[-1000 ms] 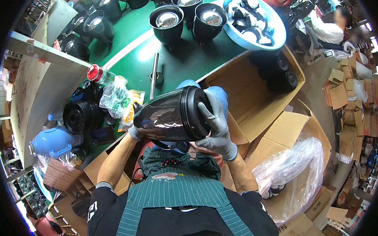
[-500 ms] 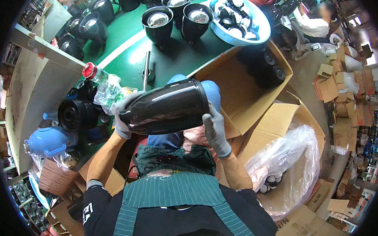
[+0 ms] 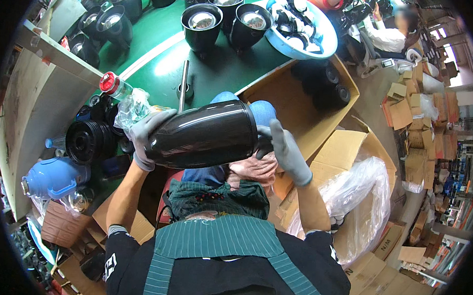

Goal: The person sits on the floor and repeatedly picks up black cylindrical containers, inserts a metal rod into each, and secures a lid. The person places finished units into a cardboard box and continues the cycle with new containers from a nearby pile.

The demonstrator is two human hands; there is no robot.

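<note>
I hold a glossy black jug body (image 3: 203, 134) sideways in front of my chest, above my lap. My left hand (image 3: 144, 138), in a grey glove, cups its left end. The gloved right hand (image 3: 286, 149) grips the right end, fingers wrapped over the rim. My blue-trousered knees (image 3: 259, 110) show just behind the jug. A green apron covers my torso at the lower edge.
A green workbench (image 3: 161, 54) ahead carries several black jug bodies (image 3: 201, 22) and a blue basin (image 3: 305, 24) of black parts. An open cardboard box (image 3: 301, 105) with black pieces stands right of my knees. Clear plastic bag (image 3: 355, 200) lower right. Blue jug (image 3: 50, 176) and clutter on the left.
The jug has been turned from end-on to lying sideways and raised closer to me. My hands shifted to its two ends.
</note>
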